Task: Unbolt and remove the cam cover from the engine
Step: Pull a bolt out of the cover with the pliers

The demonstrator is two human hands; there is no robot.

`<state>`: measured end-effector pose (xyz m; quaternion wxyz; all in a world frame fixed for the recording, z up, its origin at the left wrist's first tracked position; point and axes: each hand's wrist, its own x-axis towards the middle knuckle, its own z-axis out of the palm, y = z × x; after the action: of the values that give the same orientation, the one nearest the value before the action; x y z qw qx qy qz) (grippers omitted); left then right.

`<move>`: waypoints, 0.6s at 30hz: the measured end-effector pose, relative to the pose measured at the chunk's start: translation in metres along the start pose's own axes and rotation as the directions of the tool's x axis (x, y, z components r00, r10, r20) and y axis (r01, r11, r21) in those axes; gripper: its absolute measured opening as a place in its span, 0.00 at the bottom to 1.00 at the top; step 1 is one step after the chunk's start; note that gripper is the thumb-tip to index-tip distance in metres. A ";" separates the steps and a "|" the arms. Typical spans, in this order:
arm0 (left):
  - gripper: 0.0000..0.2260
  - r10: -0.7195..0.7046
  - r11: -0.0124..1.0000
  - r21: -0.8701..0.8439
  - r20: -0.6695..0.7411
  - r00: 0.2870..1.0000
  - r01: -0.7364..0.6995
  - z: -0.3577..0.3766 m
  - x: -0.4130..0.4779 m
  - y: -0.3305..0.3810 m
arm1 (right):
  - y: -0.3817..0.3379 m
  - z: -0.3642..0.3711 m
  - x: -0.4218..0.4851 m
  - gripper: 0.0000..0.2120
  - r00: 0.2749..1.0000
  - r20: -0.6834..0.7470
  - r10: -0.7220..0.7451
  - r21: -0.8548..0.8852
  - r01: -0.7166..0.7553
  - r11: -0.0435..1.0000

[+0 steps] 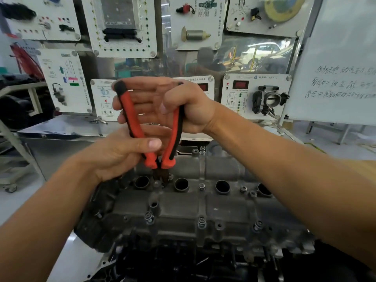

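A grey cam cover [183, 202] lies on the engine, with several round plug holes along its top and bolts [201, 221] along its near edge. Red-and-black pliers [175, 135] stand upright over it, handles spread, jaws down at a bolt [156, 183] between the two left plug holes. My right hand [183, 106] grips the upper handles, thumb over the right handle and fingers reaching across to the left one. My left hand [122, 153] grips the lower part of the left handle, thumb pressed across it. The jaw tips are dark and hard to make out.
Behind the engine stands a metal bench [71, 127] with training display boards [256, 94] of car parts. A whiteboard [335, 78] with handwriting stands at the right. Dark engine parts [183, 265] fill the foreground below the cover.
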<state>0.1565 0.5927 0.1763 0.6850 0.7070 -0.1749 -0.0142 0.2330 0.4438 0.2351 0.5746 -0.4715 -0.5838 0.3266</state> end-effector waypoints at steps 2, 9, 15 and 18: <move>0.33 -0.005 1.000 -0.003 0.150 0.989 0.006 -0.007 0.004 0.005 | -0.001 -0.002 0.004 0.43 0.997 0.070 0.040 0.048 -0.043 0.998; 0.21 0.025 0.996 0.088 0.041 0.999 -0.028 0.002 0.004 -0.004 | 0.005 -0.011 0.014 0.47 0.974 0.211 0.078 0.145 -0.111 0.983; 0.18 0.134 0.966 0.250 -0.265 0.955 -0.066 0.031 0.001 -0.018 | -0.010 -0.004 -0.012 0.28 0.925 -0.353 0.139 -0.211 -0.224 0.951; 0.09 0.206 0.948 0.306 -0.391 0.897 -0.084 0.044 0.003 -0.024 | -0.010 0.016 -0.031 0.43 0.744 -0.663 -0.084 -0.440 -0.296 0.848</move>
<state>0.1532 0.5498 0.1513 0.5979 0.7686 -0.0773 0.2138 0.2123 0.4146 0.2311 0.5736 -0.7260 -0.3794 0.0024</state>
